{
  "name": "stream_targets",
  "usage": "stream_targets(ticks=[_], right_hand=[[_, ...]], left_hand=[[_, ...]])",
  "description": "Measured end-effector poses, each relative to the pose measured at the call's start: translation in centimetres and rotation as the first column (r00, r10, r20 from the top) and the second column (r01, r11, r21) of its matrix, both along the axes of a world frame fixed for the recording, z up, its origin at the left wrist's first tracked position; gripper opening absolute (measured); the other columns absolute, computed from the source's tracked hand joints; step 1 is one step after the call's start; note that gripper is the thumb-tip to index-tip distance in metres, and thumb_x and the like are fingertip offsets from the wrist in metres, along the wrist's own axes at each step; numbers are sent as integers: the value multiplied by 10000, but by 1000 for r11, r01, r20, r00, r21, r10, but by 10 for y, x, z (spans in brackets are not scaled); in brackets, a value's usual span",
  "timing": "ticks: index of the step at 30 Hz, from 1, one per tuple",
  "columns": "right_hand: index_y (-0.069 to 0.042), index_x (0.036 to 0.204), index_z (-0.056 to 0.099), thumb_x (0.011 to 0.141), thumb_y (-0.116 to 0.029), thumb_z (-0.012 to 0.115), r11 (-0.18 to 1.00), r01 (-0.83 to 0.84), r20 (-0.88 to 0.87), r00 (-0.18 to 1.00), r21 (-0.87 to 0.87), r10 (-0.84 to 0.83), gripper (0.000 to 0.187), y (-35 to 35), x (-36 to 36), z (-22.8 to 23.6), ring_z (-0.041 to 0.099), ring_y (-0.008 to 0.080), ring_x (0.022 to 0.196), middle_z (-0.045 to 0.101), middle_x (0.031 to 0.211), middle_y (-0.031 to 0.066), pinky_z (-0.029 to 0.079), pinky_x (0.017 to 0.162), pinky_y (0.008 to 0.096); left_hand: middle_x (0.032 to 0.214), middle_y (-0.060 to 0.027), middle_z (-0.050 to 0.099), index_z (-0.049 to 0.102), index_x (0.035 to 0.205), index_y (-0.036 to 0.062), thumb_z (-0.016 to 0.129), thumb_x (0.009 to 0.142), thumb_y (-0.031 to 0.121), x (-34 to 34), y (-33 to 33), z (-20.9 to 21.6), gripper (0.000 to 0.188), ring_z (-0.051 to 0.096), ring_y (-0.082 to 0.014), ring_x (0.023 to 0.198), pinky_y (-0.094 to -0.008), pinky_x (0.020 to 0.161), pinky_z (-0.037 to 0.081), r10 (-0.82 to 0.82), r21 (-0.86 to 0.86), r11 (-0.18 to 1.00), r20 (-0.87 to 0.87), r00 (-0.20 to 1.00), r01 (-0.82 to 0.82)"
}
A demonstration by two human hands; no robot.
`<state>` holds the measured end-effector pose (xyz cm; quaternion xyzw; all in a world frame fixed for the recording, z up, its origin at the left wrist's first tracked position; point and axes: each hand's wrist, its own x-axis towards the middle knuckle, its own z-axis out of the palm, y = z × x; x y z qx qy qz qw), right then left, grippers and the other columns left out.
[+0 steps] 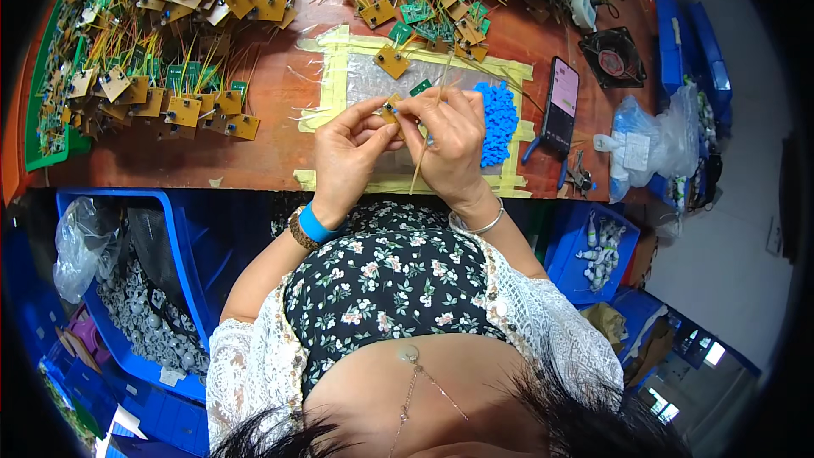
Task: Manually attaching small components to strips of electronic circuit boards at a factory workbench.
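Note:
Close above the taped work mat, my left hand [349, 140] pinches a small tan circuit board [391, 108] by its edge. My right hand [451, 136] is closed, its thumb and index finger pressed together at the board's right side. A bit of blue shows by its curled fingers, apparently a small blue piece; the fingertips partly hide the board. A thin yellowish wire [418, 165] hangs below the right hand. Just beyond the hands lie another tan board [392, 61] and a small green board [420, 87]. Beside the right hand is a pile of small blue pieces [498, 123].
Wired boards [182, 110] crowd the left and far table. Right of the mat [337, 76] lie a phone [560, 106], pliers [581, 176], a black fan [613, 58] and plastic bags [649, 140]. Blue bins [182, 246] with parts stand below the table edge.

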<state>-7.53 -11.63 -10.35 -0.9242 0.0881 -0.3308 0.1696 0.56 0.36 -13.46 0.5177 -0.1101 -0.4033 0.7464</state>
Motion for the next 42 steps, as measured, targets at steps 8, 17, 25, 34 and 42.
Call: stream_targets(ticks=[8, 17, 25, 34, 42], right_hand=[[-92, 832, 669, 685, -53, 759, 979, 54, -14, 999, 196, -53, 177, 1, 0, -1, 603, 215, 760, 638, 739, 45, 393, 714, 351], [-70, 829, 682, 693, -8, 761, 979, 61, -6, 998, 194, -61, 169, 4, 0, -2, 600, 212, 757, 662, 807, 53, 409, 688, 328], [-64, 844, 691, 699, -5, 756, 972, 40, -9, 999, 234, -38, 169, 5, 2, -1, 607, 228, 771, 664, 820, 68, 430, 694, 331], [-45, 939, 712, 800, 14, 683, 933, 34, 62, 996, 359, -60, 154, -6, 0, 8, 638, 201, 838, 692, 901, 89, 460, 761, 290], [-35, 961, 703, 818, -8, 681, 929, 87, 24, 994, 359, -102, 147, -18, 3, -11, 630, 209, 813, 694, 914, 94, 471, 741, 295]], left_hand=[[925, -101, 667, 545, 1221, -97, 600, 893, -55, 1, 1, -3, 336, 663, -131, 800, -249, 737, 587, -3, -15, 1000, -40, 999, 3], [915, -93, 671, 561, 1215, -82, 607, 891, -51, 0, 2, -4, 329, 663, -126, 794, -242, 735, 583, -27, -30, 999, -32, 999, 26], [893, -84, 680, 630, 1127, -64, 589, 937, 38, 3, 1, -1, 220, 662, -111, 733, -231, 661, 581, 24, -9, 1000, -56, 998, -25], [915, -94, 701, 678, 1063, -42, 621, 933, 94, 44, -2, 9, 196, 668, -124, 729, -236, 607, 557, 407, -106, 913, 281, 869, -394], [848, -78, 721, 707, 1015, -45, 671, 893, 113, 181, -2, 12, 203, 657, -113, 713, -239, 635, 529, 620, -217, 648, 707, 340, -730]])
